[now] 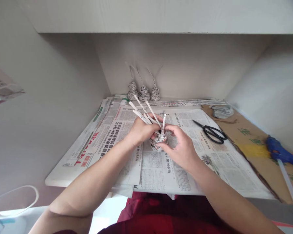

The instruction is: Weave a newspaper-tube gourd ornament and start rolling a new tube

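A small round piece woven from rolled newspaper [158, 143] stands on the newspaper-covered table between my hands. Several pale paper sticks [139, 110] fan up and to the left out of its top, and my left hand [144, 128] is closed around their lower part. One printed paper stick [164, 123] rises nearly upright at the right. My right hand [182, 142] grips the woven piece from the right, thumb in front and fingers behind the upright stick. Fingers and palm hide part of the weave.
Three gourd-shaped woven paper pieces [144, 93] stand by the back wall, beside long rolled paper sticks [185, 103]. Black-handled scissors [211, 132] lie at the right. On cardboard [243, 138] are a grey crumpled cloth [221, 111] and a blue glue gun [279, 150]. A shelf [161, 18] overhangs.
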Action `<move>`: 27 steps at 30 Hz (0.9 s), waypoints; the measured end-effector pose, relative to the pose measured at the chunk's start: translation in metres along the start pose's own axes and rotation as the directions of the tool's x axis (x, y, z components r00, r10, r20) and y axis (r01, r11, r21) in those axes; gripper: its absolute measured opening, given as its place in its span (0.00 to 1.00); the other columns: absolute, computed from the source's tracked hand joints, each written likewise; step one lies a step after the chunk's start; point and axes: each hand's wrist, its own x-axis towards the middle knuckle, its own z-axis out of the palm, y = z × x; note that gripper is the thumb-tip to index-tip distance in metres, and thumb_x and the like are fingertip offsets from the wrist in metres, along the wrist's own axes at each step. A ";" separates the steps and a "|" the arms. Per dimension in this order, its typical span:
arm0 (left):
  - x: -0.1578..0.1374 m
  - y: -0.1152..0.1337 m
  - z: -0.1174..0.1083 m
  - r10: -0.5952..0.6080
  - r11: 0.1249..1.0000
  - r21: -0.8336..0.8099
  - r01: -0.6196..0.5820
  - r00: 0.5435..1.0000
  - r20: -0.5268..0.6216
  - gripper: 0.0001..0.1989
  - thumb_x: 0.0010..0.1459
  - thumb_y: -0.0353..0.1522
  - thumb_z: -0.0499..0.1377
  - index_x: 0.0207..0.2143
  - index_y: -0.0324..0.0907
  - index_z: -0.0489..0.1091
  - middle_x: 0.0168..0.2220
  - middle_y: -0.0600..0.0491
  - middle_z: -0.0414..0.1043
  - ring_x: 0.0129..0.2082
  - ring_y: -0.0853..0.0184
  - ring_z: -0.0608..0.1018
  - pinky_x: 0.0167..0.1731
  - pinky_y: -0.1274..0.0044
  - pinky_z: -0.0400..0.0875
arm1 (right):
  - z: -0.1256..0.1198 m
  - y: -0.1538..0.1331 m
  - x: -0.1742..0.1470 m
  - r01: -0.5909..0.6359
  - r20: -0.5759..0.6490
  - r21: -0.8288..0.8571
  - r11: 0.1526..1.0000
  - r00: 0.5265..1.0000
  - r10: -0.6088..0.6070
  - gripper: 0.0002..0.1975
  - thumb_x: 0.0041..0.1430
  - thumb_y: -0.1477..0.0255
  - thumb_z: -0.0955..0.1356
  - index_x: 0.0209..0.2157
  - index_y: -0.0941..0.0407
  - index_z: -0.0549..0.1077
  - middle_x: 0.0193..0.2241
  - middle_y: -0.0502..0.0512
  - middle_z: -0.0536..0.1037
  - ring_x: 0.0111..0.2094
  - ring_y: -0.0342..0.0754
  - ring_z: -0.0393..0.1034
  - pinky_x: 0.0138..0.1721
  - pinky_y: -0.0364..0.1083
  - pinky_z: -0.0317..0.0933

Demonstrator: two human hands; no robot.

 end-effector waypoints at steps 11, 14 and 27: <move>-0.001 0.002 -0.003 -0.008 0.999 0.040 0.008 1.000 0.009 0.08 0.43 0.24 0.60 0.28 0.39 0.77 0.21 0.55 0.72 0.15 0.73 0.67 0.13 0.81 0.59 | 0.009 -0.011 0.000 -0.092 -0.025 -0.063 0.994 0.996 0.091 0.19 0.50 0.71 0.72 0.42 0.50 0.63 0.40 0.54 0.78 0.39 0.54 0.73 0.39 0.52 0.64; -0.001 0.004 -0.002 -0.048 0.999 0.004 0.048 0.999 -0.002 0.10 0.42 0.22 0.60 0.29 0.39 0.77 0.22 0.54 0.73 0.15 0.74 0.67 0.14 0.81 0.58 | 0.012 -0.011 -0.001 -0.136 -0.019 -0.029 0.990 0.991 0.135 0.21 0.49 0.69 0.72 0.44 0.50 0.63 0.42 0.56 0.77 0.39 0.55 0.73 0.39 0.52 0.65; -0.003 0.010 -0.003 -0.084 0.994 -0.063 0.088 0.995 0.059 0.12 0.42 0.21 0.59 0.29 0.38 0.78 0.22 0.55 0.73 0.14 0.75 0.66 0.11 0.82 0.56 | 0.018 -0.010 0.002 -0.155 -0.019 0.016 0.988 0.988 0.155 0.22 0.49 0.71 0.72 0.46 0.51 0.64 0.39 0.55 0.77 0.36 0.53 0.73 0.37 0.51 0.66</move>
